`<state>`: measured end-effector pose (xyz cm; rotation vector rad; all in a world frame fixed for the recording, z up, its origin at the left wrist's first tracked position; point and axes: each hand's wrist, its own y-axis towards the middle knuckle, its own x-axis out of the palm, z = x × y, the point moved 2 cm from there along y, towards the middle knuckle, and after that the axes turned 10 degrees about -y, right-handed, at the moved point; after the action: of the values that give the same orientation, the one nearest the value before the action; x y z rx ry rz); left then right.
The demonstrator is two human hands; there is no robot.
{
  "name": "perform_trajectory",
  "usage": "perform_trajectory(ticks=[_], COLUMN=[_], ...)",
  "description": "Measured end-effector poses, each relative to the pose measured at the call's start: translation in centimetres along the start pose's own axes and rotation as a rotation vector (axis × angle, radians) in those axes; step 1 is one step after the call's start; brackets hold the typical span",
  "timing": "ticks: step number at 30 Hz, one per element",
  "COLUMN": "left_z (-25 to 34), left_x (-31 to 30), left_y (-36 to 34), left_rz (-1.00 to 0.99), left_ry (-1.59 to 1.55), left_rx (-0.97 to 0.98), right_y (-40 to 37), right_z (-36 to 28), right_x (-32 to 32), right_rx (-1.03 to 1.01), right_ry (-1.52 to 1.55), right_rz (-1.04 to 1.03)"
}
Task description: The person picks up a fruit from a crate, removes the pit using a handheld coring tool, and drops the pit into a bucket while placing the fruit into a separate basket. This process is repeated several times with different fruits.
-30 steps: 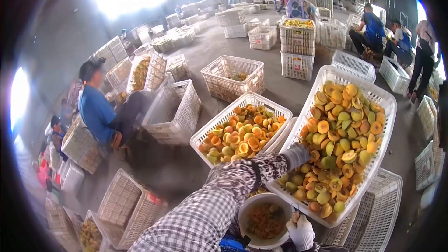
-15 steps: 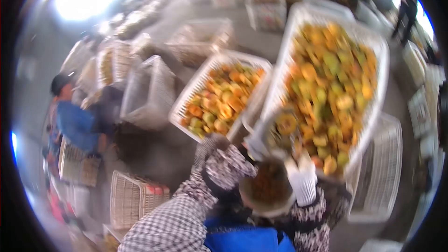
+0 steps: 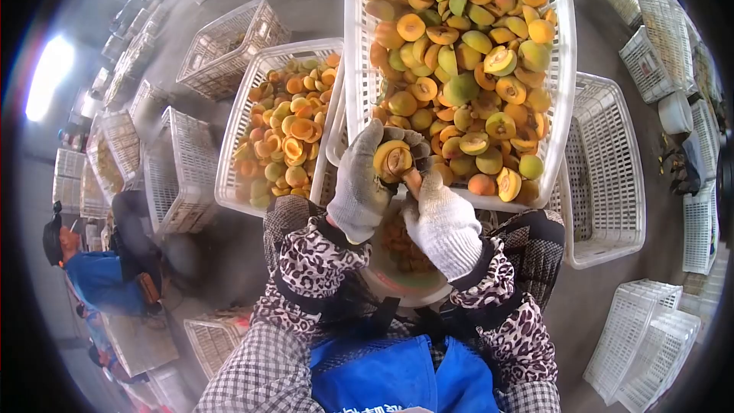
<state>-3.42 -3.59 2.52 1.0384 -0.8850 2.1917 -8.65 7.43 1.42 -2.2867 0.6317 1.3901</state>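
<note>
Since a second ago the left hand (image 3: 359, 187) has come out of the fruit crate (image 3: 564, 107), its fingers now grasping an opened apricot (image 3: 394, 160) above the bowl (image 3: 405, 291), where the right hand (image 3: 447, 222), fingers clenched on a small tool (image 3: 414, 180), meets its pit.

- Near us, our left hand (image 3: 363, 183) and right hand (image 3: 443, 222) meet over the bowl (image 3: 405, 291), with a fruit (image 3: 391, 159) in the left.
- Beyond the bowl lies the tray (image 3: 352, 69) of halves (image 3: 459, 53).
- Left of the tray stands a full crate (image 3: 229, 153); right of it, another crate (image 3: 612, 168).
</note>
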Motion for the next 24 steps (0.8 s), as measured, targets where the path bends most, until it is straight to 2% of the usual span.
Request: perform_trajectory(ticks=[2, 4, 6, 8, 10, 11, 13, 15, 17, 18, 20, 21, 22, 23, 24], left_z=[0.3, 0.4, 0.5, 0.5, 0.4, 0.3, 0.0, -0.1, -0.3, -0.4, -0.8, -1.0, -1.1, -1.0, -1.0], left_x=[-0.3, -0.6, -0.7, 0.0, 0.8, 0.9, 0.4, 0.0, -0.1, -0.2, -0.7, -1.0, -1.3, -1.4, -1.5], left_y=[0.1, 0.5, 0.4, 0.2, -0.1, -0.1, 0.4, 0.7, 0.8, 0.9, 1.3, 1.5, 1.6, 1.9, 1.9], left_rz=[-0.013, 0.018, 0.053, 0.041, 0.079, 0.116, 0.093, 0.074, 0.073, 0.076, 0.064, 0.065, 0.033, -0.003, 0.007], left_ry=[0.226, 0.279, 0.331, 0.417, 0.433, 0.447, 0.472, 0.495, 0.48, 0.482, 0.466, 0.464, 0.485, 0.508, 0.582], left_rx=[0.018, 0.025, 0.031, 0.068, 0.078, 0.087, 0.078, 0.075, 0.121, 0.123, 0.116, 0.123, 0.11, 0.1, 0.126], right_y=[0.0, -0.1, -0.5, -0.6, -0.4, -0.6, -0.7, -0.6, -0.5, -0.6, -0.5, -0.8, -0.6, -0.7, -0.4], right_z=[0.4, 0.4, 0.2, 0.6, 0.8, 0.6, 0.5, 0.6, 0.8, 0.7, 0.9, 1.9, 0.5, 0.8, 1.2], right_x=[0.3, 0.3, 0.0, 0.1, -0.4, -0.6, -0.9, -1.0, -1.6, -1.4, -0.1, 3.8, 3.2, 2.5, 1.2], right_rx=[-0.036, -0.074, 0.013, -0.04, 0.084, 0.09, 0.048, -0.002, 0.227, 0.225, 0.067, -0.073, -0.214, -0.18, -0.19], right_ry=[-0.032, -0.062, 0.289, 0.359, 0.658, 0.664, 0.425, 0.371, 0.929, 0.931, 0.507, 0.545, 0.537, 0.26, 0.26], right_rz=[0.002, 0.005, -0.096, -0.151, -0.333, -0.333, -0.243, -0.198, -0.635, -0.638, -0.286, -0.038, 0.213, 0.095, 0.104])
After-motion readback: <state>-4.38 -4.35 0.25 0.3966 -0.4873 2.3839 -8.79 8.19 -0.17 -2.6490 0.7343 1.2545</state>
